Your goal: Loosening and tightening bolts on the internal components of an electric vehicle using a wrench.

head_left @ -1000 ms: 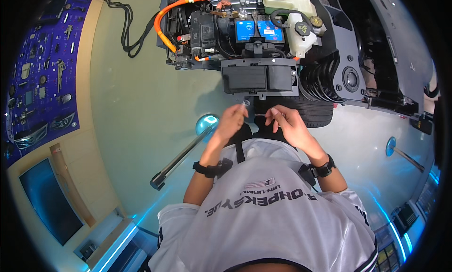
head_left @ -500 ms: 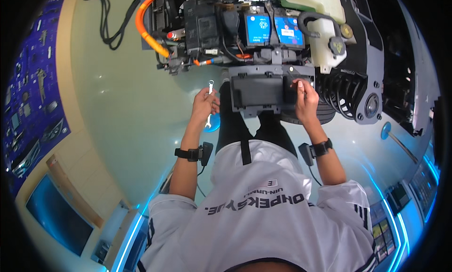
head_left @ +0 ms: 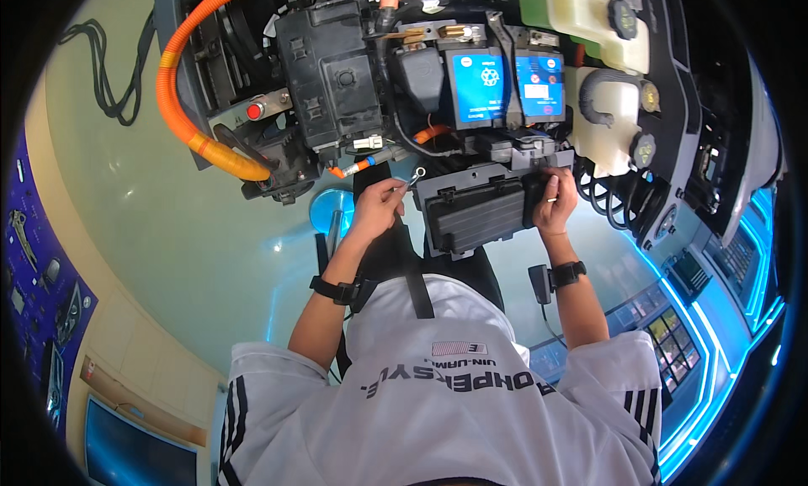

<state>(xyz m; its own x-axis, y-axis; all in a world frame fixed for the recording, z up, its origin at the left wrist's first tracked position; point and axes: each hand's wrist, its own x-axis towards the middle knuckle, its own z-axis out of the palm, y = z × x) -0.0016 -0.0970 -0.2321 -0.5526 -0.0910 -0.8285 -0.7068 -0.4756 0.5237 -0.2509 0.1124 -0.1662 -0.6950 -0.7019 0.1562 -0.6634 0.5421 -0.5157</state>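
Left grip (head_left: 377,207): thumb and forefinger clamped together on a silver wrench (head_left: 412,182). The wrench sits at the fingertips, ring end foremost. Long axis slants from the fingers, lower left, to the ring, upper right; the ring points away from the person and to the right. Far end hidden by the hand; its form not readable. The ring lies just beside the upper left corner of a black box (head_left: 480,212) with a grey frame; contact between the two cannot be told.

Right grip (head_left: 557,210): at the right end of the same box, fingers bent and pointing away from the person. A small pale spot (head_left: 551,201) shows by the fingers; its nature unclear. Whether the fingers are clamped on anything cannot be told.

Box: long side runs across the view, right end slightly higher than left.

Beyond the box: a blue battery (head_left: 478,86) crossed by a black strap (head_left: 502,53). Right of it, a pale bottle (head_left: 602,132) with a dark cap. Left of it, a black cover (head_left: 332,74), then a thick orange cable (head_left: 172,74) curving down. Below the left grip: a blue disc (head_left: 324,205) with a metal pole.
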